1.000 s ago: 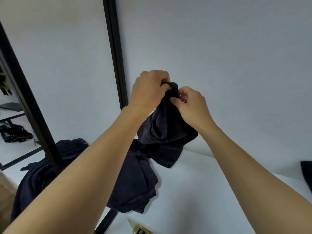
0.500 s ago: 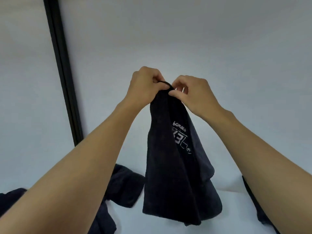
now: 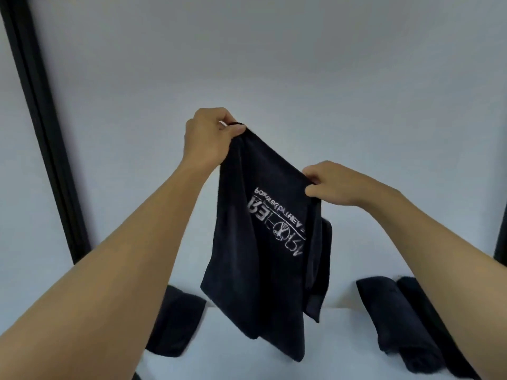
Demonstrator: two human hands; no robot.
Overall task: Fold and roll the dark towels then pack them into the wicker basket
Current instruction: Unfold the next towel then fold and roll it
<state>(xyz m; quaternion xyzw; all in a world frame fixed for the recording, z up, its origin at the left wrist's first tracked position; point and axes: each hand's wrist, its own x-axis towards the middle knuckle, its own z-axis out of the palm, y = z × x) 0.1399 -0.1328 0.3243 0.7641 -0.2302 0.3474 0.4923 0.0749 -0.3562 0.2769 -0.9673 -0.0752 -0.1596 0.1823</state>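
Here left hand (image 3: 210, 139) and right hand (image 3: 333, 185) pinch the towel (image 3: 255, 275); blurred print (image 3: 277, 218), perhaps reversed.

The left hand (image 3: 208, 138) and right hand (image 3: 333, 185) are pinching a dark towel's (image 3: 263, 259) top edge, holding it hanging above the white surface (image 3: 274, 341). Two rolled towels (image 3: 403, 322) are lying at right, another dark towel (image 3: 175, 325) at left.
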